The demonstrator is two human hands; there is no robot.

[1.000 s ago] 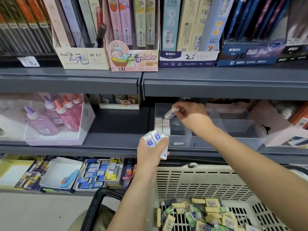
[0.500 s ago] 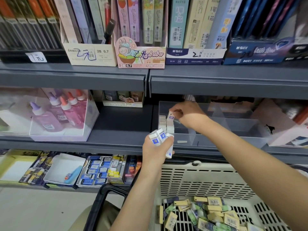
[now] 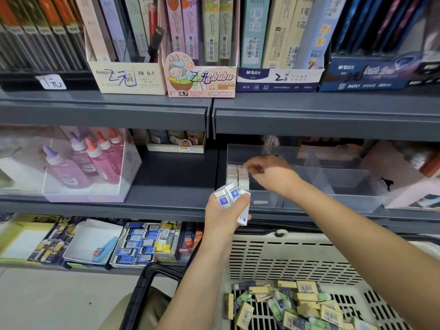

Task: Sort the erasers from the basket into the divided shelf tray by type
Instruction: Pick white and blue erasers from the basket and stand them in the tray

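A clear divided tray (image 3: 333, 198) stands on the middle shelf. Two rows of white erasers (image 3: 234, 176) fill its front left compartment. My right hand (image 3: 271, 173) reaches into that compartment, and its curled fingertips pinch a white eraser against the far end of the rows. Just in front of the tray, my left hand (image 3: 223, 213) grips several white erasers with blue labels (image 3: 226, 195). The cream plastic basket (image 3: 285, 253) sits below, holding several yellow and green erasers (image 3: 304, 306).
A clear box of pink and purple glue bottles (image 3: 88, 163) stands left of the tray on the same shelf. Boxes of pencil leads (image 3: 200, 77) line the shelf above. The lower shelf holds boxed erasers (image 3: 142, 244). The basket's black handle (image 3: 142, 287) juts left.
My right hand has come down from above the tray and brought its white eraser onto the rows in the front left compartment. The left hand has stayed put with its erasers.
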